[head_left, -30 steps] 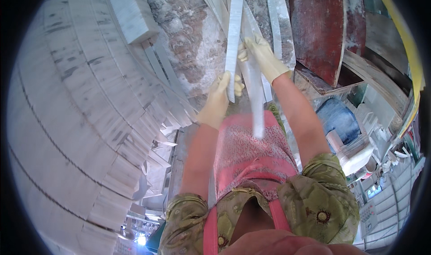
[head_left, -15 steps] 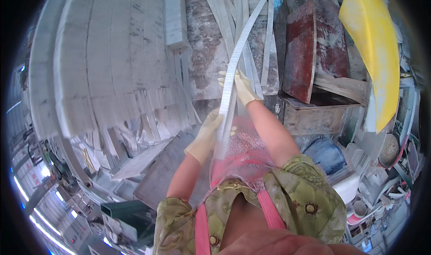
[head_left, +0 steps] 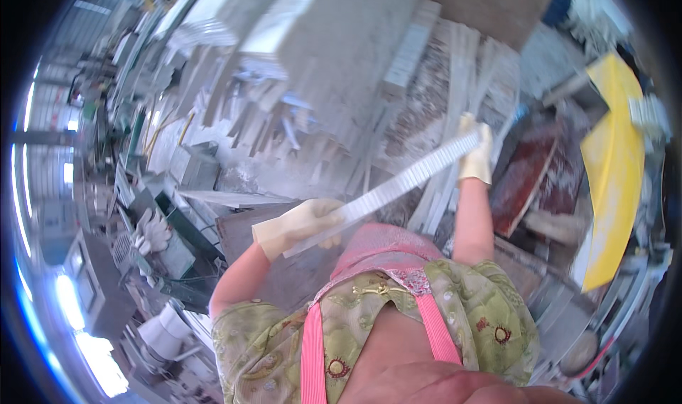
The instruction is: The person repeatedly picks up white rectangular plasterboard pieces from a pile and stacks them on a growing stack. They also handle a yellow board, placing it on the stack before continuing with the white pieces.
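A long, narrow whitish strip (head_left: 408,180) with fine cross ridges along its face slants across in front of my body, its lower left end nearer me. My left hand (head_left: 302,223), in a pale cream glove, is closed around the strip near that end. At the upper right end my right hand (head_left: 477,152), gloved alike, grips it with the fingers wrapped round. Beyond and beneath the strip, several similar pale strips (head_left: 458,70) lie lengthwise on a worn, stained board (head_left: 419,112).
Large stacks of pale slabs (head_left: 341,56) stand at the far left of the board. To the right are a dark red panel (head_left: 529,180) and a curved yellow sheet (head_left: 614,169). A green metal piece (head_left: 188,223) and a white bucket-like container (head_left: 163,331) sit at the left.
The strip has swung from nearly lengthwise to a slant across my body. My hands have moved apart, left hand leftward and right hand rightward. The whole view has turned toward the left.
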{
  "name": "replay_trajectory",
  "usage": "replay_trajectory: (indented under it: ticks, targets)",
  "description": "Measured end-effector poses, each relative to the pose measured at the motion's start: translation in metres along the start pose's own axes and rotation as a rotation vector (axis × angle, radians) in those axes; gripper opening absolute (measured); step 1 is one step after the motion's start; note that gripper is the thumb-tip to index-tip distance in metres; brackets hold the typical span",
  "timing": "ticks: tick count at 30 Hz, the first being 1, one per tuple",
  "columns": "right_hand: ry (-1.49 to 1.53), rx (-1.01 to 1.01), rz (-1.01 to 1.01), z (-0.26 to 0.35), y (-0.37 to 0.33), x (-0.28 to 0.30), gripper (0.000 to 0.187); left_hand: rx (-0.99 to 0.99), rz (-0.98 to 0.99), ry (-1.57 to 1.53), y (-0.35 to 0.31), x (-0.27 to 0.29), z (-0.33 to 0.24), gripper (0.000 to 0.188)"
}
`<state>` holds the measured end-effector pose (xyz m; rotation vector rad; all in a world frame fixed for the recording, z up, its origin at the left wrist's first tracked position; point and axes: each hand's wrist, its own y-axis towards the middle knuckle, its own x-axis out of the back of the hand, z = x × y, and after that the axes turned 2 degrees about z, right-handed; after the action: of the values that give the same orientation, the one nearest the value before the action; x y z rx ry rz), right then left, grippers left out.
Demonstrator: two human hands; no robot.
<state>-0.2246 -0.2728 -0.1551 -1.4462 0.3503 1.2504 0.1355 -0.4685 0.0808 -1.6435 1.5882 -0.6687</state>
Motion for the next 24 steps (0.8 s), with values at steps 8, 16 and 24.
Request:
replay_trajectory:
  ticks: [8,16,24]
  targets:
    - [-0.699,0.370,0.136,0.054,0.014,-0.152,0.046,-0.141,0.078,-0.013,-0.048,0.094,0.018,0.046]
    - [-0.457,0.443,1.052,0.035,-0.006,-0.462,0.045,-0.500,-0.017,-0.132,-0.055,0.140,0.011,0.046]
    - [-0.411,0.431,0.969,-0.132,0.056,-0.554,0.033,-0.564,-0.530,-0.254,-0.079,0.154,0.009,0.027]
